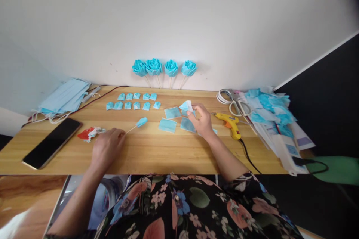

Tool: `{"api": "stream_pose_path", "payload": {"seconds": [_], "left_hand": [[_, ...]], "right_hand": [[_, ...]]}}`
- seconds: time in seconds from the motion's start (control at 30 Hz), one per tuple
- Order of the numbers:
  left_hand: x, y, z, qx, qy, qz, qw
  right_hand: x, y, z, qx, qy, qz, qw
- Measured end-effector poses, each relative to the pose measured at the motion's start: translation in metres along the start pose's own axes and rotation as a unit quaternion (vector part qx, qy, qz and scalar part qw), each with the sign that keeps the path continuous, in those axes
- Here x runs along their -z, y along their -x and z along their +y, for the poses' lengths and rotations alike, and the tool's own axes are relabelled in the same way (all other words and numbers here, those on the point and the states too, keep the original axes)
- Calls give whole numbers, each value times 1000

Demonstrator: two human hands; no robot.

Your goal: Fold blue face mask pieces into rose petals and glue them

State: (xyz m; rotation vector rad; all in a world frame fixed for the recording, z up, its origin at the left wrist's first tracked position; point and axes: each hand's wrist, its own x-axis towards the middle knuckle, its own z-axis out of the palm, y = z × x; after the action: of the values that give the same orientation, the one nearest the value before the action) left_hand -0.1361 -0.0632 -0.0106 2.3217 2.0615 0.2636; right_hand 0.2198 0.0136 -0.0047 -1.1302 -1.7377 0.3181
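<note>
My left hand (108,145) rests low over the wooden table (174,153), fingers closed around the near end of a thin stick. On the far end of that stick is a small blue bud (141,121) of wrapped fabric. My right hand (202,121) pinches a folded blue-and-white fabric piece (185,106), its point facing left. Beneath and around it lie several flat blue fabric rectangles (167,125), some partly covered by my hand. Two rows of small folded blue petals (136,105) sit farther back on the left.
Several blue fabric roses (171,68) on sticks lean against the wall. Left are stacked face masks (64,95), a phone (52,142) and a red-and-white scrap (89,133). Right are a yellow glue gun (229,122) with cord, scissors (240,107), blue scraps (269,106) and a power strip (287,153).
</note>
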Motion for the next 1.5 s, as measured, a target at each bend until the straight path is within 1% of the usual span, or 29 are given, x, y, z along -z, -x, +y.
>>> {"api": "stream_pose_path", "payload": {"seconds": [0.13, 0.23, 0.3, 0.4, 0.47, 0.6, 0.7, 0.77, 0.83, 0.87, 0.97, 1.0, 1.07, 1.1, 1.17, 1.27, 1.33, 1.4, 1.43, 1.5], "left_hand": [[-3, -23, 28, -23, 20, 3, 1000], [-5, -32, 36, -35, 33, -15, 999], [-4, -36, 37, -52, 49, -1, 997], [4, -46, 41, -88, 77, 41, 992], [11, -59, 49, -113, 79, 47, 989], [24, -95, 66, -156, 62, 40, 985], [24, -120, 77, -151, 71, 48, 985], [21, -128, 84, -145, 106, 44, 983], [18, -129, 93, -145, 181, 25, 972], [17, -127, 98, -149, 231, 9, 961], [13, -117, 115, -164, 377, -48, 910], [12, -114, 120, -166, 411, -61, 895], [8, -108, 127, -158, 454, -70, 874], [5, -106, 129, -148, 469, -68, 868], [-1, -104, 130, -121, 494, -60, 859], [-7, -104, 127, -80, 530, -51, 842], [-8, -103, 126, -59, 547, -45, 834], [-7, -103, 126, -41, 557, -36, 829], [-7, -103, 126, -33, 561, -31, 826], [-6, -102, 126, -23, 571, -19, 821]], "right_hand": [[3, -1, 0, -3, 5, 19, 1000], [6, -2, 0, -21, 13, 35, 999], [8, -3, 1, -31, 11, 42, 999], [8, -4, 1, -37, 3, 44, 998], [7, -3, 1, -35, -1, 41, 999], [4, -1, 1, -30, -2, 50, 998], [4, -1, 2, -40, 1, 66, 997], [4, 0, 2, -52, 1, 71, 996], [3, 1, 3, -72, -11, 68, 995], [2, 1, 4, -88, -25, 63, 994], [-5, 3, 4, -166, -108, 23, 980], [-8, 4, 3, -189, -142, 7, 972], [-11, 4, -1, -216, -201, -11, 955], [-11, 3, -5, -218, -220, -12, 951], [-6, -1, -15, -205, -233, -4, 951], [11, -15, -30, -164, -230, -22, 959], [22, -27, -35, -142, -233, -62, 960], [27, -40, -33, -129, -221, -119, 959], [27, -45, -31, -128, -195, -145, 962], [22, -51, -27, -130, -86, -177, 972]]}}
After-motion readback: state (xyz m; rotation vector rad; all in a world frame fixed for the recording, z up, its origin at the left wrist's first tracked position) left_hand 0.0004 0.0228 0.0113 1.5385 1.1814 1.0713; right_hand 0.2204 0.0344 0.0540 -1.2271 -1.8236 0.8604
